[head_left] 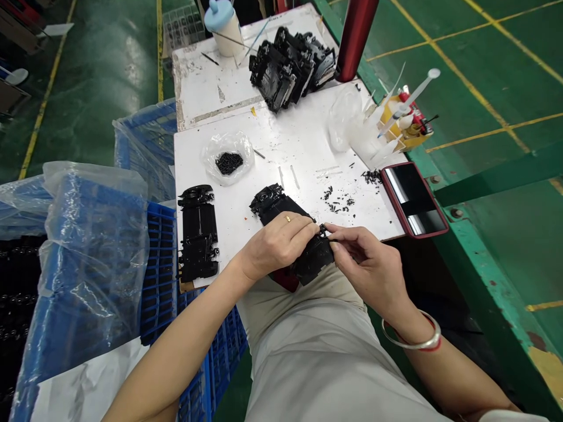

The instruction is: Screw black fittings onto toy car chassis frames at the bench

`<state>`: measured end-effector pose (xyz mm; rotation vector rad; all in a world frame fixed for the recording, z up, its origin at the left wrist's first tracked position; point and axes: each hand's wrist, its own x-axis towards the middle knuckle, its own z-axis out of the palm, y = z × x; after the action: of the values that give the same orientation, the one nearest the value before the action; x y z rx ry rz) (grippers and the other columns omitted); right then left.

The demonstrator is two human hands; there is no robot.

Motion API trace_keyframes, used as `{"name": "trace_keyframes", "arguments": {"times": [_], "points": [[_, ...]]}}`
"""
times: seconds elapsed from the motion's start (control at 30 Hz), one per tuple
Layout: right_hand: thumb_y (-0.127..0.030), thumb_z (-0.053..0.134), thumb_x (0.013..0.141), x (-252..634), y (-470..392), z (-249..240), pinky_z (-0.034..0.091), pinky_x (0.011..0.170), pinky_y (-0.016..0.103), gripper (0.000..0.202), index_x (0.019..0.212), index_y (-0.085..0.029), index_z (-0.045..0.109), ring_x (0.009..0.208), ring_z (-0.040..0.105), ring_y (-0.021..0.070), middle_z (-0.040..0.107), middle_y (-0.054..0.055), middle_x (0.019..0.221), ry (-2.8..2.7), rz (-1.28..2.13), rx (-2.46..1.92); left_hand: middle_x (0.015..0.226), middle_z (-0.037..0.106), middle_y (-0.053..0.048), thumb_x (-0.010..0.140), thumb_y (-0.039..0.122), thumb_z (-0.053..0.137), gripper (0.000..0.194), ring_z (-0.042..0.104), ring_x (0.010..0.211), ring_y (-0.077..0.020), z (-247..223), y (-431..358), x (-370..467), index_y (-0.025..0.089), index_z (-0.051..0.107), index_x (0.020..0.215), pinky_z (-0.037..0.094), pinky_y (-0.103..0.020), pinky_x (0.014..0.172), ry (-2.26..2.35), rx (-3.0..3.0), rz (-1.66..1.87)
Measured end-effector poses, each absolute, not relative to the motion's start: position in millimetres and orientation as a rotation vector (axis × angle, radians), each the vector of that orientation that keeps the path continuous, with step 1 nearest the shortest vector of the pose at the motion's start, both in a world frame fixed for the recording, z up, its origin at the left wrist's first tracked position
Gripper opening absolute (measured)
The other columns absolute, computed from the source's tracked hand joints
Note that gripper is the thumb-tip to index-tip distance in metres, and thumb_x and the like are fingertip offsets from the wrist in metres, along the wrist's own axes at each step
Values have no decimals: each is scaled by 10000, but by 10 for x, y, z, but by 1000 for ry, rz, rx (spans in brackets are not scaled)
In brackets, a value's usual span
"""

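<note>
At the near edge of a white table, a person's left hand grips a black plastic part from above; the right hand pinches its side between thumb and forefinger. A matching frame lies along the table's left edge, a phone at its right.

the part under the fingers is black, the ring on the left hand gold. beyond them the tabletop is white; left of them, the film-covered crate seems blue; right of them, the phone case is maroon, the floor green with yellow lines.
</note>
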<state>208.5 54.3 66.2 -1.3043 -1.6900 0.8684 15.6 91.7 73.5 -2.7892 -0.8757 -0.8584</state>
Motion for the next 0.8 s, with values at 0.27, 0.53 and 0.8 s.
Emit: {"name": "trace_keyframes", "arguments": {"times": [0.27, 0.53, 0.8], "points": [[-215, 576, 876, 2096, 540, 636, 594, 694, 269, 80, 945, -213, 616, 821, 710, 163, 716, 76, 1118, -1663, 897, -1327, 871, 693, -85, 943, 93, 419, 195, 649, 801, -173, 708, 926, 167, 132, 600, 1007, 547, -304, 724, -945, -2805, -784], [-231, 563, 879, 2065, 472, 592, 596, 706, 275, 70, 945, -224, 584, 915, 704, 193, 706, 81, 1140, -1596, 980, -1397, 874, 695, -85, 919, 95, 506, 122, 650, 807, -168, 660, 923, 182, 116, 592, 1003, 559, -293, 740, -1012, -2820, -934], [-247, 587, 870, 2102, 431, 595, 575, 709, 279, 84, 942, -208, 604, 922, 705, 202, 712, 111, 1120, -1500, 1046, -1425, 1006, 682, -56, 890, 154, 600, 247, 652, 913, -146, 688, 498, 100, 178, 578, 1135, 553, -290, 850, -1777, -2488, -1370]]}}
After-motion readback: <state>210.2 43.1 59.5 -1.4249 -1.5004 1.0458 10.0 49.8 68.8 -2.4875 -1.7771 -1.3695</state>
